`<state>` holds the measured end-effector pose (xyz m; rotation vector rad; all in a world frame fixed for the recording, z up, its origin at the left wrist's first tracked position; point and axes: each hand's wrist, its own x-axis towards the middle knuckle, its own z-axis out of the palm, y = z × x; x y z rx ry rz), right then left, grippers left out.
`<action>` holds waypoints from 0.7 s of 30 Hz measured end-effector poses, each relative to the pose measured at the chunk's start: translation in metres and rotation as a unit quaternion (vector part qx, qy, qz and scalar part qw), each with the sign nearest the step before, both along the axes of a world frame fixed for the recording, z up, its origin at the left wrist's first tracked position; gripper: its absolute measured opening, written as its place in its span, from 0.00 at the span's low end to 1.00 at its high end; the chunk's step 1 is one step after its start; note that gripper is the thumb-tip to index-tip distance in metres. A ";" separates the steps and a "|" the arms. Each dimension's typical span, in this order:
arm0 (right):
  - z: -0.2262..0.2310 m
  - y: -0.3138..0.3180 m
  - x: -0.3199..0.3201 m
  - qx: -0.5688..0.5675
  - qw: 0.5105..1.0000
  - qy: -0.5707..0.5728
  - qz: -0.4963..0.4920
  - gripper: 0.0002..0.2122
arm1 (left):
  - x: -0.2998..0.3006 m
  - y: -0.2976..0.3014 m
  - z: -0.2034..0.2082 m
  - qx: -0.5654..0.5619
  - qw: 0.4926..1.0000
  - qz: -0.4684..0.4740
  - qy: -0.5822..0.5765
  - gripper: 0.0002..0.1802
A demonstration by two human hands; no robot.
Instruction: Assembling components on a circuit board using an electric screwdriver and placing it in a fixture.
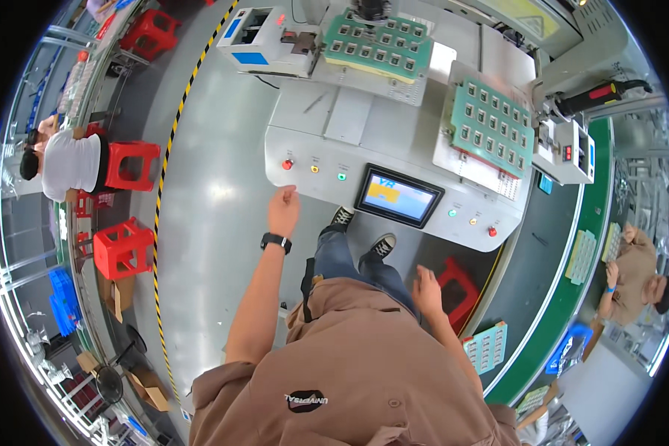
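Head view put both hands low, clear of the machine. The left hand [282,212] was loosely curled, with no object visible in it; whether its fingers pressed together, I could not tell. It hung just short of the panel's near edge, near the left red button [288,164]; a careless reach could have knocked that button and, if it was a stop, halted the machine [297,111]. The right hand [427,291] had its fingers slightly bent and parted, seemingly empty, near the red stool [453,273]. Standing close to the legs, that stool looked like something to trip on, had the person stepped sideways without looking.

Beyond the hands, the touchscreen [399,195] sat along the panel's front, exposed to a stray palm. Farther out lay two green trays with rows of small parts, touched by neither hand: the left tray [357,40] beneath a dark tool head [370,9], the right tray [459,115] on a perforated plate [444,152]. Fingers brought under that head while it ran could have been pinched, and a badly seated tray could have put it off its mark. Lower right, another tray [502,342] lay beyond the right forearm, where a swinging elbow might have jarred it.
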<state>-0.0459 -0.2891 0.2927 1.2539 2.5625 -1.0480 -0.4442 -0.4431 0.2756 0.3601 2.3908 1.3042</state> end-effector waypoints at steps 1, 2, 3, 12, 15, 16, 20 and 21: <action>-0.011 -0.010 0.012 0.002 1.000 -0.007 -0.006 0.17 | -0.008 0.015 0.010 -0.028 0.999 -0.011 0.037 0.12; -0.022 -0.019 0.022 -0.015 0.999 -0.050 -0.013 0.16 | -0.014 0.023 0.016 -0.056 0.995 -0.020 0.076 0.12; -0.031 -0.025 0.027 -0.031 0.995 -0.089 -0.015 0.14 | -0.020 0.021 0.007 -0.035 0.993 -0.062 0.096 0.13; -0.029 -0.049 0.004 -0.123 0.978 -0.112 -0.128 0.11 | 0.021 0.062 0.031 -0.120 0.911 -0.357 0.169 0.38; -0.031 -0.048 -0.016 -0.133 0.974 -0.067 -0.173 0.11 | 0.017 0.068 0.027 -0.132 0.893 -0.387 0.191 0.40; -0.024 -0.047 -0.029 -0.130 0.973 -0.068 -0.177 0.11 | 0.015 0.068 0.023 -0.133 0.884 -0.401 0.201 0.41; 0.006 -0.040 -0.075 -0.161 0.963 -0.056 -0.207 0.13 | 0.007 0.060 0.013 -0.131 0.866 -0.426 0.226 0.42; 0.007 -0.039 -0.080 -0.171 0.959 -0.044 -0.224 0.13 | 0.005 0.060 0.011 -0.129 0.865 -0.428 0.228 0.42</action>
